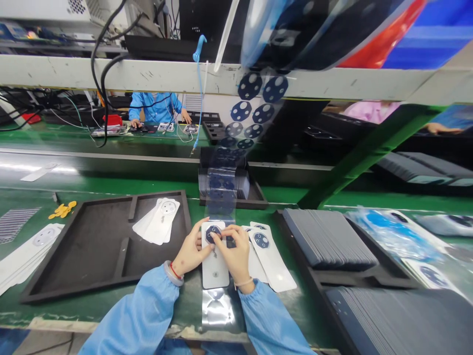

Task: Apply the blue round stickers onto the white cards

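Observation:
A white phone back panel point(215, 268) lies upright in front of me, with a dark round camera sticker point(211, 231) near its top end. My left hand point(187, 250) grips the panel's left edge, thumb on its face. My right hand point(236, 252) bends over the panel from the right, its thumb and fingertips pressed together at the sticker; the fingers partly hide it. Beneath the panel runs a clear strip of round dark stickers point(221, 192), which hangs down from above. Its bare end point(218, 308) shows below the panel.
More white panels with round stickers point(271, 256) lie at my right. A black tray point(88, 241) holds several panels point(158, 222). Dark trays with stacked grey panels point(328, 239) stand at right. Yellow tabs point(62, 210) lie at left. A co-worker point(155, 108) sits beyond the shelf beam point(148, 74).

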`<state>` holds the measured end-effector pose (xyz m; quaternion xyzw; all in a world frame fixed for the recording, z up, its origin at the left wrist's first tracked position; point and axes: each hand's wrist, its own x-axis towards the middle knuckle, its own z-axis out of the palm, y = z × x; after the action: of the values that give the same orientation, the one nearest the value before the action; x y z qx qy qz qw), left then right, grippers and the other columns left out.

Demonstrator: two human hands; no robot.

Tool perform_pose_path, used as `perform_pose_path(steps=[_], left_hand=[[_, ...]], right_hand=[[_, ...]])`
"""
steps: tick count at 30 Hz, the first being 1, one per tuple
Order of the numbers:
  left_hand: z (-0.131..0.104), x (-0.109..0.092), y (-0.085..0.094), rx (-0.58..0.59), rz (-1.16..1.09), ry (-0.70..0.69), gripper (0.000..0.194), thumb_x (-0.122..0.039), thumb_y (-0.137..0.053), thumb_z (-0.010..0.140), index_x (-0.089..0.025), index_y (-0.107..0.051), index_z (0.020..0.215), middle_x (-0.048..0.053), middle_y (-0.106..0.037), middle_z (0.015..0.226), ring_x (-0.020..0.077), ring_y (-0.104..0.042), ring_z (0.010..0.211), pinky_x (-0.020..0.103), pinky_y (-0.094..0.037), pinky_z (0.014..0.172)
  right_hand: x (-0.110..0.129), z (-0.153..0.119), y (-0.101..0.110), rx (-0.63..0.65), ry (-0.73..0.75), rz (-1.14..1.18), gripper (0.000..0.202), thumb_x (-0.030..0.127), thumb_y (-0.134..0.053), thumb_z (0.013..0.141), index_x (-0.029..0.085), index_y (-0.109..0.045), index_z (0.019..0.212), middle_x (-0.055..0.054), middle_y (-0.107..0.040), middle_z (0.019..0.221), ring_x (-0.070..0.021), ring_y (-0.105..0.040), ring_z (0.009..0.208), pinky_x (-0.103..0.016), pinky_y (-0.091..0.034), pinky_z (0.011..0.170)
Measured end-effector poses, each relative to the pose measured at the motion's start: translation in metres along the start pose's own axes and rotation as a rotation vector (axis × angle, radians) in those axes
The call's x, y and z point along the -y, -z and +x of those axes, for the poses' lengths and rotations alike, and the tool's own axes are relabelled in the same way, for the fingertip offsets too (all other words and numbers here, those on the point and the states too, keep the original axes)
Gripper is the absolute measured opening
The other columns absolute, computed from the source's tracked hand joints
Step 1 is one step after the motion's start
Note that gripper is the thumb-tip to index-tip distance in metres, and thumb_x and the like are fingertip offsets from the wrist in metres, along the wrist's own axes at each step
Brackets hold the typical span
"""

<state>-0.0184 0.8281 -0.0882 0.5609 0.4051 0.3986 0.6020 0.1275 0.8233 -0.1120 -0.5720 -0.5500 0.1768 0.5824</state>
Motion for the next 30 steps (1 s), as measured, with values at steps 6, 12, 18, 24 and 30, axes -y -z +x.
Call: perform_pose_path(steps=[6, 12, 18, 24, 30], left_hand=[[0.0002, -0.0020, -0.0001, -0.037, -0.074, -0.036, 0.063, -0.044, -0.070, 0.081, -0.019, -0.040, 0.131, 0.010, -0.072, 0.103, 0.0193, -0.071, 0.084, 0.026, -0.055, 0.071], [-0.0003, -0.0026, -0.0021, 0.036, -0.054, 0.016, 0.059, -0.042, -0.073, 0.079, -0.019, -0.045, 0.126, 0.007, -0.071, 0.093, 0.0181, -0.071, 0.079, 0.025, -0.054, 0.070], [-0.0001, -0.0011, -0.0017, 0.056, -0.120, 0.043, 0.061, -0.042, -0.073, 0.079, -0.019, -0.044, 0.127, 0.004, -0.070, 0.088, 0.0178, -0.070, 0.073, 0.026, -0.055, 0.066], [-0.0002, -0.0038, 0.0007, 0.014, -0.132, 0.025, 0.053, -0.049, -0.066, 0.084, -0.018, -0.047, 0.122, 0.000, -0.067, 0.070, 0.0157, -0.066, 0.062, 0.021, -0.048, 0.055], [0.0017, -0.0037, 0.0030, -0.113, -0.123, 0.008, 0.048, -0.048, -0.065, 0.083, -0.016, -0.052, 0.116, 0.001, -0.069, 0.069, 0.0149, -0.064, 0.059, 0.021, -0.046, 0.052]], right_hand=[[0.0030, 0.0008, -0.0012, -0.069, -0.020, 0.016, 0.066, 0.044, -0.081, 0.065, 0.021, -0.050, 0.118, -0.014, -0.043, 0.137, -0.0276, -0.051, 0.111, -0.043, -0.045, 0.089], [0.0064, 0.0051, 0.0013, 0.290, -0.249, 0.425, 0.039, 0.037, -0.070, 0.079, 0.022, -0.057, 0.112, -0.007, -0.065, 0.110, -0.0221, -0.062, 0.098, -0.037, -0.049, 0.090], [0.0092, 0.0068, 0.0043, 0.331, -0.382, 0.596, 0.030, 0.040, -0.071, 0.078, 0.021, -0.064, 0.100, -0.005, -0.070, 0.100, -0.0203, -0.065, 0.089, -0.033, -0.052, 0.082], [0.0065, 0.0066, 0.0038, 0.390, -0.449, 0.742, 0.031, 0.041, -0.069, 0.080, 0.021, -0.065, 0.104, -0.006, -0.071, 0.107, -0.0233, -0.066, 0.095, -0.036, -0.052, 0.085], [0.0051, 0.0058, 0.0044, 0.476, -0.455, 0.772, 0.044, 0.040, -0.066, 0.081, 0.024, -0.057, 0.121, -0.006, -0.069, 0.115, -0.0241, -0.067, 0.099, -0.037, -0.053, 0.086]])
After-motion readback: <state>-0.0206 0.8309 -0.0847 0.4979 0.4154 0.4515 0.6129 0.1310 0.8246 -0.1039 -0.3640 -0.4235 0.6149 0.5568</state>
